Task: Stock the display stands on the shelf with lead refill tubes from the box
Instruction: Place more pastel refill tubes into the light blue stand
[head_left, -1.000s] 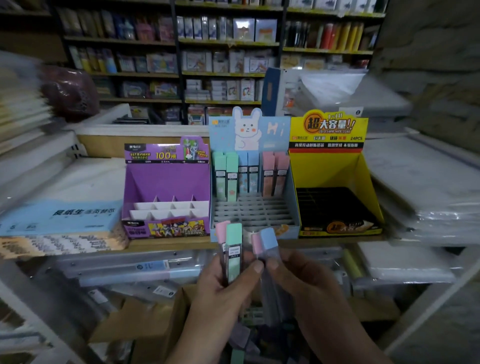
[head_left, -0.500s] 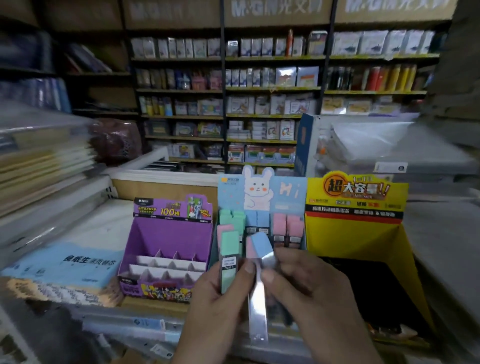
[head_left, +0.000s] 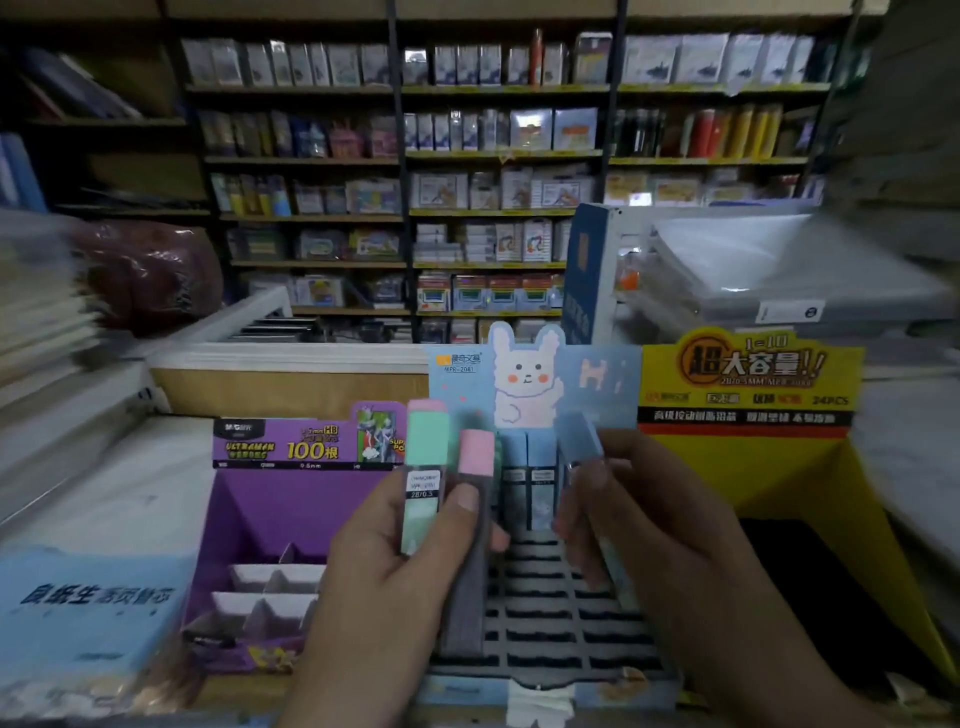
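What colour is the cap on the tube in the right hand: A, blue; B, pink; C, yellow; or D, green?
A: the right hand pinches the blue-capped tube, while the green-capped tube and the pink-capped tube are held in the left hand.

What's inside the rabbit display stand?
Two blue-capped tubes stand in its back row, empty grid slots in front. The left hand and right hand hide the row's ends.
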